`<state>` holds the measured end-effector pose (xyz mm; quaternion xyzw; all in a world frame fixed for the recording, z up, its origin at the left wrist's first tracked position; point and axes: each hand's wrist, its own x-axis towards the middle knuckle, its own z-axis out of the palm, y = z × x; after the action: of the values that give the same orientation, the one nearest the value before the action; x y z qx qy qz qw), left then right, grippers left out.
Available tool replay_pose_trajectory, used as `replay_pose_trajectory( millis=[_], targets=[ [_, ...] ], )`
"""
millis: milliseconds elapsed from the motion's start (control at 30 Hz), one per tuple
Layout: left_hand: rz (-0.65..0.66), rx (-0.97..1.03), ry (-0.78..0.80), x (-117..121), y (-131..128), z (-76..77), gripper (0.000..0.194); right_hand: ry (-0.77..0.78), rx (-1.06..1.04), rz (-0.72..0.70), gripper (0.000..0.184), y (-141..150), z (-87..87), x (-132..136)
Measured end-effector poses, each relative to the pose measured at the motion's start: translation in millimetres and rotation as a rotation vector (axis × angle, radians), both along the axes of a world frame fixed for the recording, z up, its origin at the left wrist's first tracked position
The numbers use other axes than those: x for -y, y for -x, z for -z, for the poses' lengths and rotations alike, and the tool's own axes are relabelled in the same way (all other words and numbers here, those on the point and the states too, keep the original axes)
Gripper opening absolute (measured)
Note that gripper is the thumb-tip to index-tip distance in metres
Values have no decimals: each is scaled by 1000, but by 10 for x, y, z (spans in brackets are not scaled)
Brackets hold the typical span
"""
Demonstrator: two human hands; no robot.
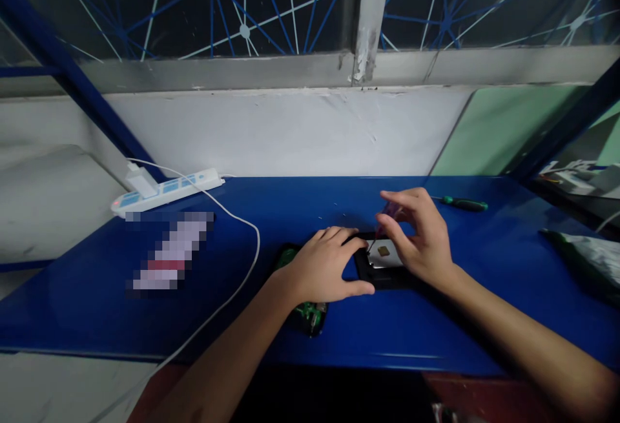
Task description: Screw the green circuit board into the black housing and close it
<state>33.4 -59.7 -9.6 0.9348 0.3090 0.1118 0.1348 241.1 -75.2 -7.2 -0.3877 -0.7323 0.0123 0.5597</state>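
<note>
A small screwdriver with a purple-red handle (389, 208) is pinched between the thumb and fingers of my right hand (423, 236). Its shaft slants down to the left end of a silver metal plate (385, 256), which carries a small brownish square and lies in a black device housing (371, 278). My left hand (322, 265) is spread open, its fingertips at the left edge of that housing. Partly beneath this hand lies a black casing with a green circuit board (310, 313). My right hand hides the right part of the device.
A green-and-black screwdriver (465, 203) lies at the back right. On the left are a white power strip (169, 190) with a plugged-in charger (142, 181), its white cable (254, 242) and a pixelated flat object (177, 248). A dark green and silvery bag (588, 258) sits at the right.
</note>
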Motion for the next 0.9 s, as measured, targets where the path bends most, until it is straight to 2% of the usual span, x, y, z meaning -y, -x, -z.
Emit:
replay_pose_trajectory(
  millis=[100, 267, 400, 533, 633, 900],
  targets=[
    [-3, 0, -1, -4, -5, -9, 66, 35, 4, -39, 40, -1, -16, 30],
    [1, -5, -17, -18, -2, 43, 68, 57, 32, -57, 49, -1, -36, 45],
    [7, 1, -19, -18, 6, 58, 69, 28, 15, -13, 50, -1, -14, 15],
    [8, 5, -18, -6, 7, 39, 68, 13, 15, 21, 42, -4, -6, 14],
    [1, 7, -19, 1, 3, 22, 66, 39, 34, -4, 38, -8, -24, 30],
    [0, -9, -3, 0, -4, 15, 67, 81, 32, -78, 47, -40, -32, 43]
  ],
)
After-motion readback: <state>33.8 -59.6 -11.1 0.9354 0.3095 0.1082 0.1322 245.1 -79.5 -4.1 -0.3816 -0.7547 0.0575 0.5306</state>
